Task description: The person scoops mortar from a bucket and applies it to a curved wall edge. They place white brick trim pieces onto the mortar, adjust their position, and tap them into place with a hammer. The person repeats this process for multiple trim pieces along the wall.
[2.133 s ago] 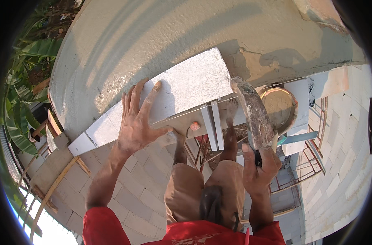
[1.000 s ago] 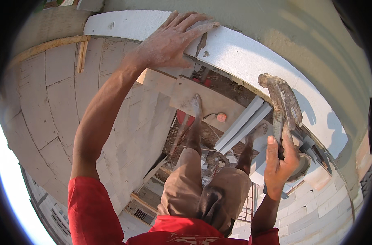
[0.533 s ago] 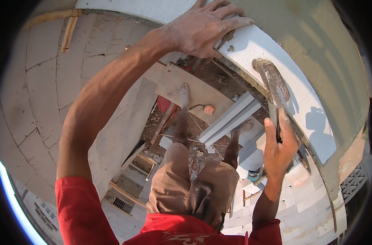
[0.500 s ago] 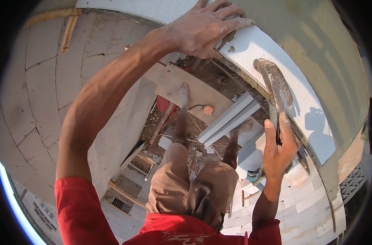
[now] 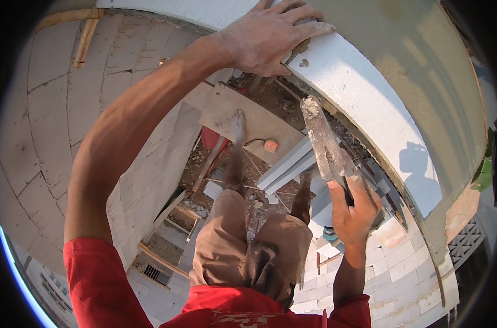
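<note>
My left hand (image 5: 267, 38) lies flat with its fingers spread, on the near edge of a white block (image 5: 360, 82) at the top of a wall. Beside its thumb, the block has a chipped, dirty joint (image 5: 299, 50). A claw hammer (image 5: 324, 134), crusted with pale mortar, is gripped in my right hand (image 5: 358, 210). The hammer head points up and away, over the drop on my side of the wall, apart from the block. Part of the handle is hidden by my fingers.
Grey plaster (image 5: 418, 60) covers the surface beyond the block. Below, my bare feet stand on a board (image 5: 254, 117), by an orange round object (image 5: 271, 145) and long grey channels (image 5: 287, 164). Rubble lies underneath. A block wall (image 5: 90, 98) rises on the left.
My right hand has drawn the hammer down and to the left, off the white block's face. The left hand stays in nearly the same spot on the block.
</note>
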